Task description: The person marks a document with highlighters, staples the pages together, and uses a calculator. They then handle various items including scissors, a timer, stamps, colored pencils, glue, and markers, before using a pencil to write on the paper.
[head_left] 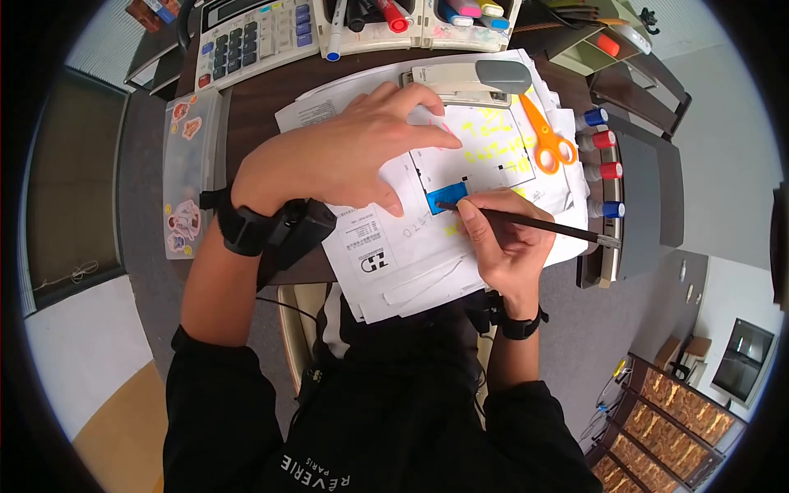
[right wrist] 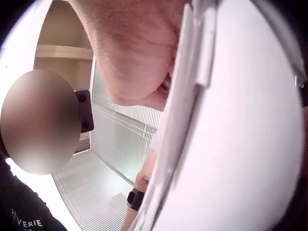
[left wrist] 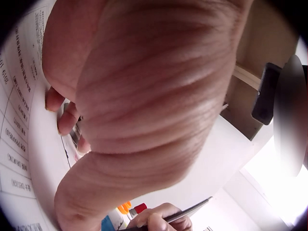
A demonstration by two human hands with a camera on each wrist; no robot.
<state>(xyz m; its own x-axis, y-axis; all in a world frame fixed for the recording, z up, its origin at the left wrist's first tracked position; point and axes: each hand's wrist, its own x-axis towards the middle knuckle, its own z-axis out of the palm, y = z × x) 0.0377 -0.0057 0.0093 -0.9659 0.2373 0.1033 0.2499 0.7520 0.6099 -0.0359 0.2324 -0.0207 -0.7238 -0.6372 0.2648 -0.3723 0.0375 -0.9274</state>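
My right hand (head_left: 514, 238) pinches a slim dark pen-like stick (head_left: 542, 223) between thumb and fingers. The lower tip of the stick meets a blue rectangular patch (head_left: 440, 197) on a printed sheet (head_left: 411, 181) with line drawings and yellow writing. In the left wrist view the stick (left wrist: 195, 208) slants up out of that hand. My left hand (head_left: 353, 148) is spread over the left part of the papers, thumb and fingers wide apart with nothing between them. A beige and grey stapler (head_left: 460, 78) lies just beyond its fingertips. The right wrist view hides the stick.
Orange-handled scissors (head_left: 555, 152) lie on the papers at right, beside several bottles with red and blue caps (head_left: 604, 140). A calculator (head_left: 255, 41) and a pen holder (head_left: 423, 33) stand along the back. A clear stickered case (head_left: 193, 177) is at left.
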